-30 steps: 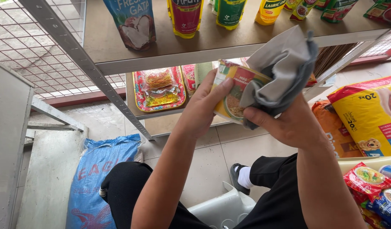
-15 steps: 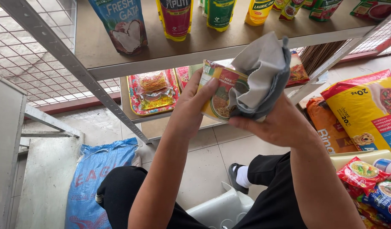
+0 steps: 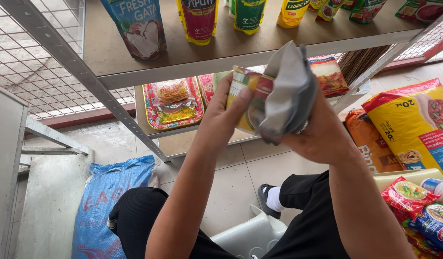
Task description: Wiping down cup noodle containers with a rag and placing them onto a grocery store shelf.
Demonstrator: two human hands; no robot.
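Grey cloth [image 3: 288, 96] pressed over a colourful food packet [image 3: 248, 98]

Left hand [image 3: 221, 120] grips the packet's left side, thumb across its front; right hand [image 3: 322, 129] holds the cloth bunched against the packet's right face; both sit mid-air just before the metal shelf's [image 3: 240, 55] front edge.

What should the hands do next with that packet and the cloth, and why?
Probably turn the packet a little in the left hand so the cloth in the right hand can rub a fresh side. The cloth covers only the packet's right part; the left face lies bare.
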